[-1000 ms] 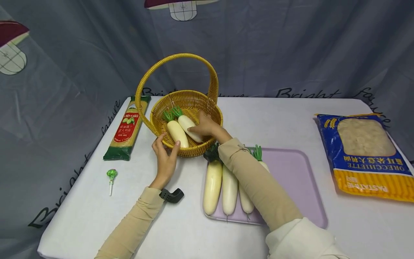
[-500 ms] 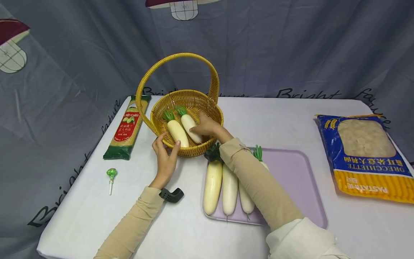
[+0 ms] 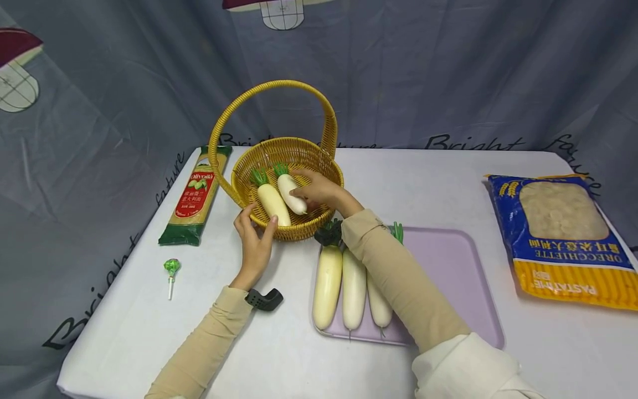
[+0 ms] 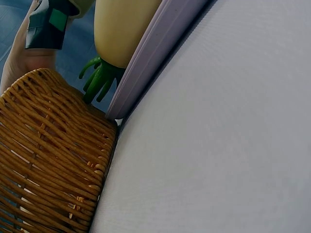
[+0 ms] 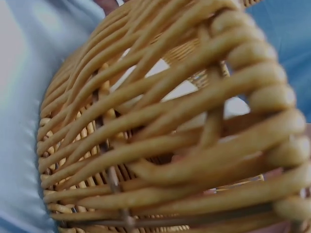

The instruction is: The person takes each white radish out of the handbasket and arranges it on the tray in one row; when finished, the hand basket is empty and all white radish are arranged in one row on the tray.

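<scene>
Wicker basket [image 3: 294, 235] at 11 o'clock on desk [image 3: 279, 354]; inside, left daikon [image 3: 273, 204] and right daikon [image 3: 287, 190], leaves toward 11. Left hand [image 3: 256, 249] at basket's 7 o'clock rim, thumb and fingers spread wide. Right hand [image 3: 321, 191] in from 4 o'clock, touching right daikon; pinching or not, cannot tell. Risks: uneven rim pressure could tip basket; hard sideways shove could crush leaves; right sleeve [image 3: 404, 277], crossing tray daikons [image 3: 354, 293] at 5 o'clock, could snag tops.
</scene>
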{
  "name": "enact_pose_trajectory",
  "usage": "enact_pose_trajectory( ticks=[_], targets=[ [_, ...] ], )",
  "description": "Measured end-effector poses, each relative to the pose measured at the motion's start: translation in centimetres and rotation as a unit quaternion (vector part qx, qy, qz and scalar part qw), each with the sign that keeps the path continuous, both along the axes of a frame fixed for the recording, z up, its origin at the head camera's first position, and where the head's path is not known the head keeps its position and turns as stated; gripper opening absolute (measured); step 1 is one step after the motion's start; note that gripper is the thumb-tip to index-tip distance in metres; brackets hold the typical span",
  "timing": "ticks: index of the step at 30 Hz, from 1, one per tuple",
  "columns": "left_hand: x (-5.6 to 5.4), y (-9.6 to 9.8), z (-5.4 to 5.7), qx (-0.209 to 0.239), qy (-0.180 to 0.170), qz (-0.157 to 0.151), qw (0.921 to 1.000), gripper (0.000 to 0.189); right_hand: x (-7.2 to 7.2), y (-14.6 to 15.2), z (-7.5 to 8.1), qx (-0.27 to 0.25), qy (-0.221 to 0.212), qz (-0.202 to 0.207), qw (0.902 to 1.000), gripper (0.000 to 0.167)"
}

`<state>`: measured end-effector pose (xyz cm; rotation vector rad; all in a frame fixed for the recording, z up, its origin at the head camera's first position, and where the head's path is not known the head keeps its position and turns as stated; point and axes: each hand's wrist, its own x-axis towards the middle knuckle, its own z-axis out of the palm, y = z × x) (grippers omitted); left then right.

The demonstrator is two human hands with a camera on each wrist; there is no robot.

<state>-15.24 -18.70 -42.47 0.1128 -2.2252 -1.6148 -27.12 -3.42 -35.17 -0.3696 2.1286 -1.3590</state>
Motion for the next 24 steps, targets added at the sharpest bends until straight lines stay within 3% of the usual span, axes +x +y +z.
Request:
enact_pose_trajectory(
  ticks=[15,24],
  targets=[
    [0.0,0.2,0.1,0.006,-0.006,-0.012,0.9999,0.056,-0.5,0.7,0.1,-0.060,-0.081,-0.001,0.9949,0.046],
    [0.1,0.0,0.1,0.010,-0.006,-0.009,0.9999,0.055,-0.5,1.1,0.0,-0.174,-0.132,0.005,0.9758,0.042]
  ],
)
